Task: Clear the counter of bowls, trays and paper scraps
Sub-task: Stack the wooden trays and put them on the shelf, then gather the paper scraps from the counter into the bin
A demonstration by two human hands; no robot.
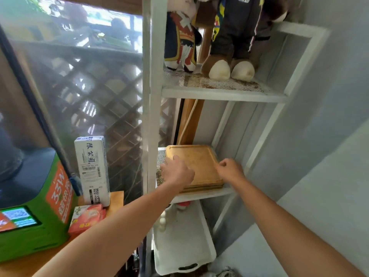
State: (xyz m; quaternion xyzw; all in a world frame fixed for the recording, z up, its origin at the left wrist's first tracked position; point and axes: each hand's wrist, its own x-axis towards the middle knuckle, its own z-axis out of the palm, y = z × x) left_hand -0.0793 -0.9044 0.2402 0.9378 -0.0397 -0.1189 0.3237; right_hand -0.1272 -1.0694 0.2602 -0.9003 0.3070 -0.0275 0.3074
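A stack of wooden trays (196, 162) lies flat on the middle mesh shelf of a white metal rack (153, 116). My left hand (177, 171) rests on the stack's left side, fingers spread over the top tray. My right hand (229, 168) touches the stack's right edge with fingers curled against it. Neither hand lifts the trays. A white plastic tray (179, 242) with a handle slot sits on the shelf below.
Two plush toys (225, 37) stand on the rack's top shelf. Left of the rack, a wooden counter (116, 198) carries a white parcel box (92, 168), red packets (87, 218) and a green machine (40, 216). A grey wall is to the right.
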